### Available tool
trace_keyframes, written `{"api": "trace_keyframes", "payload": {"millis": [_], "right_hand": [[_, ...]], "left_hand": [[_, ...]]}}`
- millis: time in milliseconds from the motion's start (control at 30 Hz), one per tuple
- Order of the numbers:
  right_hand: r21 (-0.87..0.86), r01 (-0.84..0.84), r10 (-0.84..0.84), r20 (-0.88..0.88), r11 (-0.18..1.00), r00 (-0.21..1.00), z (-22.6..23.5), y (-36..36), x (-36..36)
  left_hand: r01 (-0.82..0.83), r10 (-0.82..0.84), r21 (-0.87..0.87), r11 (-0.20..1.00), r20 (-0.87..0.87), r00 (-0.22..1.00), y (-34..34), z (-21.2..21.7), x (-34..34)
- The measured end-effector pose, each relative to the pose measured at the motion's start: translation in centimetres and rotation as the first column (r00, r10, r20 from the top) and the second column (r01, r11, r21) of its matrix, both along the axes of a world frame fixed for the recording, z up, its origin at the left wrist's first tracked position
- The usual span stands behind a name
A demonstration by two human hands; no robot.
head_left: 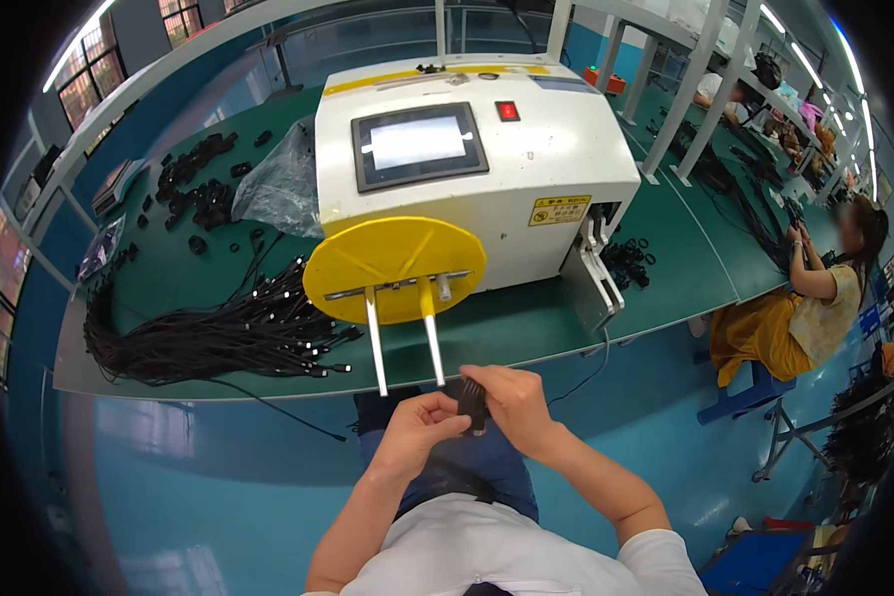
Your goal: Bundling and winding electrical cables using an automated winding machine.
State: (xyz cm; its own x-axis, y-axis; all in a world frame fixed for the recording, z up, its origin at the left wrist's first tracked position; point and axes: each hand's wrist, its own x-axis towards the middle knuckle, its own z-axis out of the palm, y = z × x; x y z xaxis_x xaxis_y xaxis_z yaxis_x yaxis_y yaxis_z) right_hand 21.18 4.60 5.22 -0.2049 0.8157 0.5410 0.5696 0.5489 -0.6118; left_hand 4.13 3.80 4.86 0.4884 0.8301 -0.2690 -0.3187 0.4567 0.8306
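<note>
Both my hands are closed on a small bundle of folded black cable (472, 400), just off the table's front edge. My left hand (419, 429) pinches its lower left side between thumb and fingers. My right hand (513, 401) grips its upper right side. A lighter tip, perhaps a plug, shows at the bundle's lower end. Right above my hands, two metal rods (433, 343) stick out from a yellow disc (392, 260) on the front of a white machine (551, 139). The rods carry no cable.
Many black cables with plugs (219, 343) lie on the green table (526, 333) at the left, one dangling over the edge. Behind them are loose black parts (201, 179) and a clear plastic bag (280, 184). A co-worker (815, 288) sits at the right, handling cables.
</note>
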Motion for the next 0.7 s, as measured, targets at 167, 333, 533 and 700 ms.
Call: {"api": "trace_keyframes", "payload": {"millis": [167, 333, 533, 700], "right_hand": [[0.114, -0.003, 0.013, -0.085, 0.993, 0.996, -0.1, 1.1, -0.3], [0.168, -0.012, 0.025, -0.074, 0.986, 0.997, -0.3, 1.3, -0.1], [0.18, -0.028, 0.025, 0.019, 0.983, 1.0, 0.0, 1.2, -0.1], [0.283, -0.044, -0.007, 0.177, 0.958, 0.984, -0.4, 1.4, -0.6]], "left_hand": [[-0.048, 0.047, 0.055, 0.997, 0.012, 0.999, 0.4, 0.2, 0.1], [-0.016, 0.023, 0.104, 0.994, -0.066, 0.998, 0.7, 1.1, -0.1], [0.038, -0.025, 0.132, 0.991, -0.101, 0.995, 0.5, 2.0, 0.0], [0.053, -0.047, 0.069, 0.996, -0.086, 0.995, 0.7, 0.6, -0.6]]}}
